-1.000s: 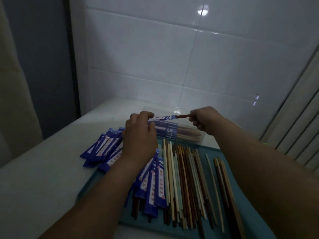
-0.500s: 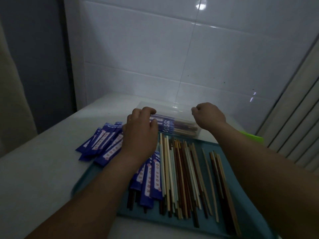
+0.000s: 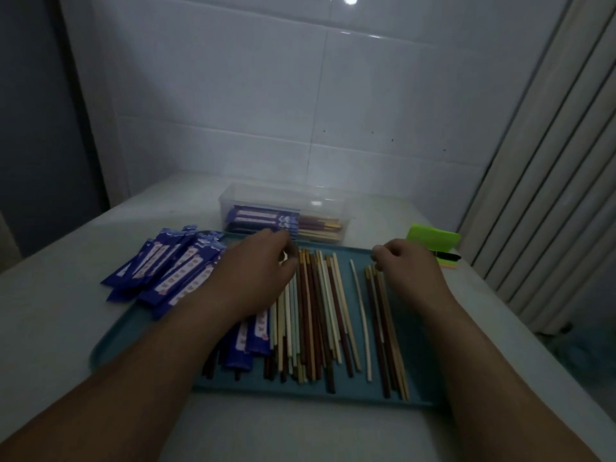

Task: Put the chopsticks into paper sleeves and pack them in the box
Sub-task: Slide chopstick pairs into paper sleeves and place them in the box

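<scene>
Dim light blurs the print on the blue paper sleeves (image 3: 166, 271); both forearms are cut off by the bottom edge; the left hand (image 3: 256, 271) covers the far ends of several chopsticks (image 3: 316, 315) and part of the sleeved pairs (image 3: 251, 335) under its wrist, so what its fingertips meet is hidden. The left grip curls downward over the chopstick tips near the far rim of the teal tray (image 3: 360, 396); I cannot tell whether it pinches one. The right hand (image 3: 408, 268) has a loosely curled grip, thumb and forefinger close together at the tips of a small separate bunch; contact is unclear. Loose chopsticks lie lengthwise on the tray; the sleeves fan over its left rim onto the white surface (image 3: 50, 328); the clear box (image 3: 283, 196) just beyond the tray holds sleeved pairs; a green object (image 3: 433, 236) lies to the right.
</scene>
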`<state>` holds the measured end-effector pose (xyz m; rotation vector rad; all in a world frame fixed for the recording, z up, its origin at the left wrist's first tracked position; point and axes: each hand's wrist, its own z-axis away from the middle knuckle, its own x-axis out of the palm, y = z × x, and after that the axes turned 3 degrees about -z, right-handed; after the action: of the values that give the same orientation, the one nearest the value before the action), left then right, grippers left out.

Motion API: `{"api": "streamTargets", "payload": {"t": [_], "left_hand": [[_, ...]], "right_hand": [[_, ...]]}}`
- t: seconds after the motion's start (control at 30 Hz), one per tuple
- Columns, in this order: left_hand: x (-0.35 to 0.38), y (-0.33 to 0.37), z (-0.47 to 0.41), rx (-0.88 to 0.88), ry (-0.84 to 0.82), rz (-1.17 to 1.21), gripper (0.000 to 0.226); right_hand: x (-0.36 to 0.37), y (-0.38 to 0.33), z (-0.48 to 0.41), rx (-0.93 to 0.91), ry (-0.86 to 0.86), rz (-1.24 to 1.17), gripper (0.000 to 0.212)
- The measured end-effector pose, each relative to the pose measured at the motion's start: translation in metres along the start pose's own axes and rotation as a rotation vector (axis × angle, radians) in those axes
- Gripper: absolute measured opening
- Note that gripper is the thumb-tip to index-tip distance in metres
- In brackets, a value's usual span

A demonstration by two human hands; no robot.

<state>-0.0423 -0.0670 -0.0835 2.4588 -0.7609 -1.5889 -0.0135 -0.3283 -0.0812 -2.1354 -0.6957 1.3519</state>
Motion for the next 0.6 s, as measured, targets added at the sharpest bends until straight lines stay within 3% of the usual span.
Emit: {"api": "streamTargets", "payload": {"t": [0.2,0.27,0.37,0.6], "left_hand": [[-0.007,-0.008,-0.004,-0.084,-0.036,-0.110,0.019],[-0.006,-0.010,-0.004,-0.107,-0.080,-0.116,0.021],[-0.002,-0.007,-0.002,-0.114,-0.154,-0.108,0.024],[0.001,-0.003,0.000,-0.089,-0.088,-0.072,0.022]], "right_hand": [[-0.017,0.019,-0.007,0.105,-0.189,0.376,0.027],[-0.012,0.018,-0.005,0.115,-0.275,0.392,0.032],[-0.001,0.011,0.001,0.077,-0.268,0.365,0.034],[-0.004,-0.005,0.012,0.009,-0.225,0.344,0.016]]}}
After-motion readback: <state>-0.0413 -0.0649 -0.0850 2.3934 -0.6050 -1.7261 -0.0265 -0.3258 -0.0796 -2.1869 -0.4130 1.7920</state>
